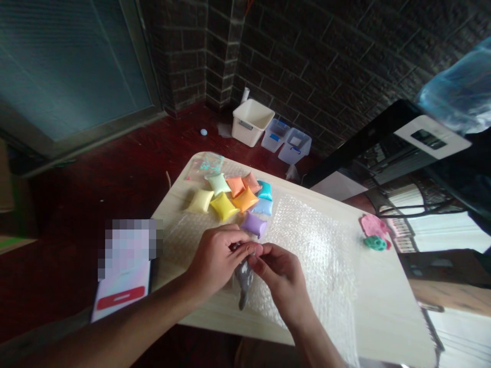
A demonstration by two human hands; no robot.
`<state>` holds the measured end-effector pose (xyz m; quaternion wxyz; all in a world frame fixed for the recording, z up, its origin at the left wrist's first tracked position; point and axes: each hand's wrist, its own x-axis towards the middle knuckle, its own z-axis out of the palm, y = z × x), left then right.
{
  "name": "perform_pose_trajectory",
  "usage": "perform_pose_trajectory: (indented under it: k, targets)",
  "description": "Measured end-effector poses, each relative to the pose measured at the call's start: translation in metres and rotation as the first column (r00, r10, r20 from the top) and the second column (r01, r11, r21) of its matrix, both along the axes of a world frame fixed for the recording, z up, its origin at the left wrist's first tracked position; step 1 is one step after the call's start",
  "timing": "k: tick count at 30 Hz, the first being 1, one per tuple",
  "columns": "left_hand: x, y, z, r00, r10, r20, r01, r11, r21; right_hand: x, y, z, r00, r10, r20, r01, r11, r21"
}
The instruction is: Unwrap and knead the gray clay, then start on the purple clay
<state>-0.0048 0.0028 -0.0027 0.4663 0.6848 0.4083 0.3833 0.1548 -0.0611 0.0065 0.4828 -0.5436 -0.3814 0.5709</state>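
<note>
My left hand (222, 253) and my right hand (282, 271) meet over the near part of the table. Fingers of both are closed on the upper end of a small grey packet (244, 278), which hangs below them with a narrow tip pointing down. Its top is hidden by my fingers. Just beyond my hands lies a purple packet (253, 225). Behind it are several plump packets, among them a yellow packet (224, 206), an orange packet (244, 200) and a light blue packet (263, 206). Bubble wrap (307, 245) is spread beneath and right of my hands.
Pink (373, 226) and green (376, 243) soft-looking pieces lie at the table's right side. A clear bag (205, 166) is at the far left corner. A phone-like screen (123, 286) stands left. Beyond the table are a white bin (251, 122) and clear boxes (275, 135).
</note>
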Motion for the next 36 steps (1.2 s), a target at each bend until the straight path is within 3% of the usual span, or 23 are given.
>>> perform_pose_trajectory:
  k: [4, 7, 10, 12, 13, 14, 18, 20, 29, 33, 36]
  targets:
    - [0.006, -0.005, 0.000, 0.990, -0.022, 0.141, 0.051, 0.976, -0.210, -0.003, 0.000, 0.002, 0.992, -0.021, -0.122, 0.018, 0.999, -0.026]
    - [0.010, -0.006, 0.002, 0.955, 0.071, 0.289, 0.043, 0.928, -0.371, 0.003, -0.002, 0.000, 0.987, -0.090, -0.135, 0.088, 0.996, -0.025]
    - [0.013, -0.008, 0.001, 0.913, 0.060, 0.404, 0.202, 0.794, -0.574, 0.012, -0.003, -0.002, 0.979, -0.160, -0.129, 0.163, 0.987, 0.012]
    - [0.014, -0.011, -0.002, 0.880, -0.033, 0.474, 0.369, 0.676, -0.638, 0.014, -0.001, -0.003, 0.972, -0.162, -0.169, 0.169, 0.985, 0.025]
    - [0.015, -0.013, -0.004, 0.867, -0.060, 0.495, 0.409, 0.653, -0.637, 0.013, 0.000, -0.003, 0.971, -0.149, -0.185, 0.157, 0.987, 0.029]
    - [0.016, -0.015, -0.006, 0.865, -0.075, 0.497, 0.416, 0.661, -0.624, 0.012, 0.000, -0.003, 0.974, -0.130, -0.185, 0.139, 0.990, 0.037]
    - [0.018, -0.016, -0.009, 0.898, -0.093, 0.429, 0.332, 0.784, -0.525, 0.008, 0.002, 0.000, 0.995, -0.089, -0.051, 0.094, 0.988, 0.121]
    - [0.016, -0.015, -0.006, 0.900, -0.110, 0.422, 0.330, 0.804, -0.494, 0.009, 0.001, 0.003, 0.998, -0.056, 0.022, 0.052, 0.986, 0.156]
    - [0.008, -0.017, -0.003, 0.935, -0.201, 0.292, 0.315, 0.849, -0.424, 0.016, 0.000, 0.013, 0.927, 0.118, 0.355, -0.198, 0.960, 0.197]
    - [0.011, -0.021, -0.006, 0.953, -0.171, 0.250, 0.271, 0.849, -0.454, 0.011, -0.003, 0.009, 0.883, 0.091, 0.461, -0.214, 0.951, 0.222]
    - [0.015, -0.023, -0.008, 0.942, -0.128, 0.310, 0.279, 0.813, -0.511, 0.008, -0.006, 0.005, 0.868, 0.068, 0.492, -0.199, 0.955, 0.219]
